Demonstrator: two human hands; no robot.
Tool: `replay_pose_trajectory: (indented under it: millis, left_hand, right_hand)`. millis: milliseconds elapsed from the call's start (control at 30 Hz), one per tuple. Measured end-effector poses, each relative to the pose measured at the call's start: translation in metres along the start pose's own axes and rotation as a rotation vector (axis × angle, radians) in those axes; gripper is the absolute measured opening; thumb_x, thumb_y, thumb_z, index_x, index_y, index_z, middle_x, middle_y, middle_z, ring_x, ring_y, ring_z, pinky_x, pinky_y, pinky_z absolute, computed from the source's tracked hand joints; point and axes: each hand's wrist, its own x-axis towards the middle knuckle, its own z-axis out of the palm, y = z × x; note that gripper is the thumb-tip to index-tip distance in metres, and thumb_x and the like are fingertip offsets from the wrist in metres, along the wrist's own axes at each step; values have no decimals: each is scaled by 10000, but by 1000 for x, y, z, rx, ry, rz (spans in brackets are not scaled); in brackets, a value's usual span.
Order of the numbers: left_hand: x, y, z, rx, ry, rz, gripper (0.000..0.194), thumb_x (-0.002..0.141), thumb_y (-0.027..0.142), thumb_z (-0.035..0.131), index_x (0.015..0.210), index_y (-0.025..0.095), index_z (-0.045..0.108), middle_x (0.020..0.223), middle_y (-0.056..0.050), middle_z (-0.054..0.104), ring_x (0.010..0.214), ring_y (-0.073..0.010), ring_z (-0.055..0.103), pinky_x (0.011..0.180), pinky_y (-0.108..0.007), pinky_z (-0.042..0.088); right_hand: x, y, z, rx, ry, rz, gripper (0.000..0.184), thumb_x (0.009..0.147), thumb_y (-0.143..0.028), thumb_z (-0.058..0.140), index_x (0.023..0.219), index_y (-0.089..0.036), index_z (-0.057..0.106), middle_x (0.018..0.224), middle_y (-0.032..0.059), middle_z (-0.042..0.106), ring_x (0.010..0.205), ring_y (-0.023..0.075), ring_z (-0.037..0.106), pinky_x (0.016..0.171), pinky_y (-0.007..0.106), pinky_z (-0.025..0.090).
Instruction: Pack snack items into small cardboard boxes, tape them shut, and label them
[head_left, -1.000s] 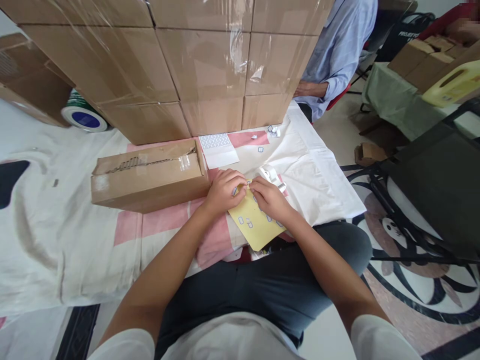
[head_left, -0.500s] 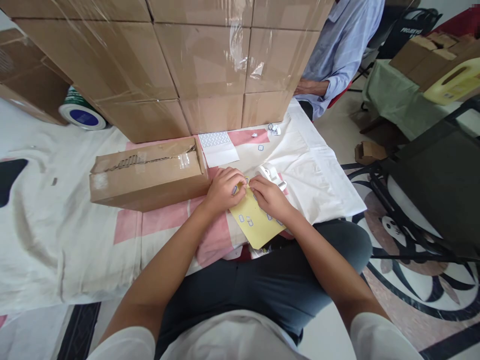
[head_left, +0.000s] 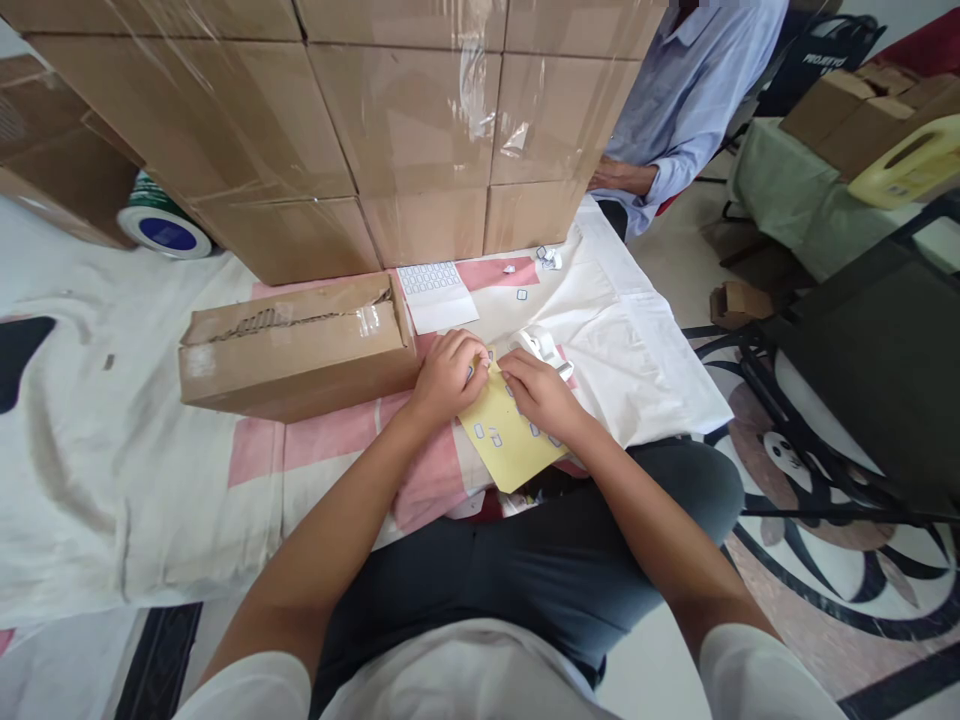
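A yellow sheet (head_left: pixel 517 460) with several small blue-outlined stickers lies at the table edge, partly over my lap. Above its far part is my left hand (head_left: pixel 450 375), fingers curled and closed in a pinch on something too small to make out. My right hand (head_left: pixel 544 392) is closed too, thumb and fingertips pressed together over the sheet's right side, and what they hold is hidden. A small gap separates the fingertips. Just beyond my right hand sits a white tape dispenser (head_left: pixel 544 348), partly covered by it. A white sheet of blue-outlined stickers (head_left: pixel 439 312) lies past my left hand.
A taped carton (head_left: pixel 300 355) lies left of my hands. Stacked cardboard boxes (head_left: pixel 420 130) stand behind it. Small stickers and scraps (head_left: pixel 549 259) are on the cloth (head_left: pixel 637 350). A person in a blue shirt (head_left: pixel 690 100) sits beyond. At right stands a dark chair (head_left: pixel 870 380).
The yellow sheet has shifted slightly up and left. My fingertips have moved a little farther apart, my left hand drawing slightly away from the right.
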Motion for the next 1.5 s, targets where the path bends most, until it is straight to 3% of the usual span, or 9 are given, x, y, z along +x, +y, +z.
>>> replay_pose_trajectory:
  millis: [900,1500]
  left_hand:
    - [1,1,3,3,-44,-154,90,955,215,416,883,242,462,955,-81,615,924,-251,566,847,-430,446]
    - [1,0,0,-33,11,-182,78,970,227,420,917,243,475,959,-68,606,939,-241,572,845,-421,449]
  right_hand:
    - [1,-6,1,-52,-33,101,241,1002,-153,390,1016,-196,626,976,85,637,934,239,623,834,358,483]
    - [1,-5,1,-96,-38,121,226,982,-140,396,960,-190,615,879,71,602,854,231,602,774,347,454]
